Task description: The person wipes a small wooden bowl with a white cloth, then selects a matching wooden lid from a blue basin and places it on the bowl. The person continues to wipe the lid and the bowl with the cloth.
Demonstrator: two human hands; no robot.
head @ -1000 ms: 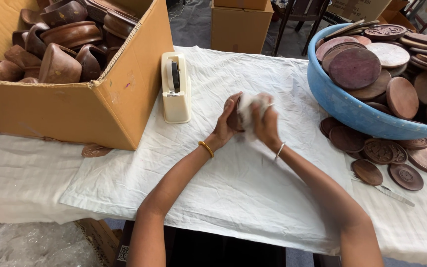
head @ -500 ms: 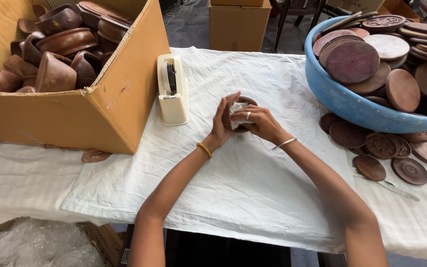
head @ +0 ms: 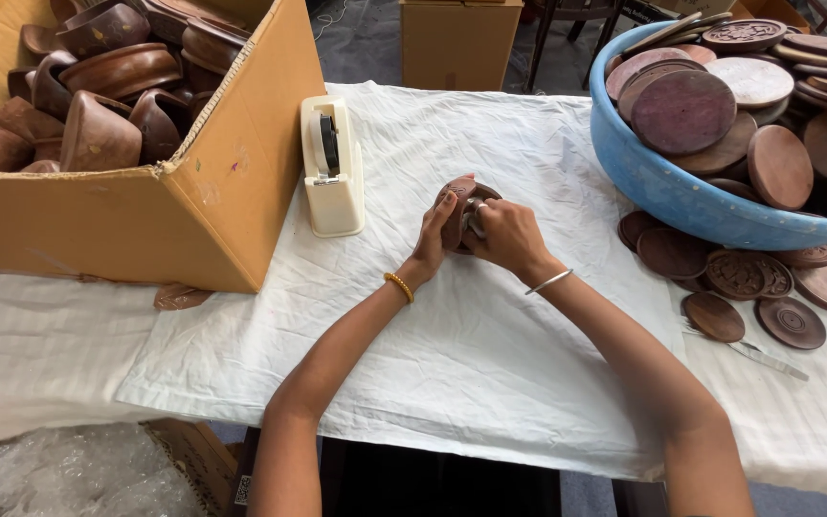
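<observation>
Looking down at my two bare arms over a table w/ a creased white cloth point(head: 452, 354). My left hand point(head: 435, 235) cups a small brown wooden bowl point(head: 458, 203), fingers wrapped round its left side and thumb on the rim, so it sits tilted just above the cloth near the table's middle. My right hand point(head: 502, 233) is closed on the bowl from the right, fingers curled into it, pressing a bit of white rag point(head: 476, 222) inside; most of the rag is hidden, only a sliver shows. Gold bangle on the left wrist, silver one on the right.

To the left, a big cardboard box point(head: 212, 206) lies tipped on its side, packed w/ many more brown wooden bowls point(head: 98, 91). Just beside the box, a cream tape dispenser point(head: 333, 168) stands on the cloth. To the right, a blue plastic tub point(head: 681, 206) is heaped w/ round wooden lids point(head: 686, 110); more lids point(head: 748, 287) lie loose on the cloth in front of it, some carved, next to a thin metal blade.

Progress, as I judge it: one bowl in hand being wiped, approx. mid-wipe. No separate finished pile shows, so can't tell how many are done; the box looks full, so plenty seems left.
</observation>
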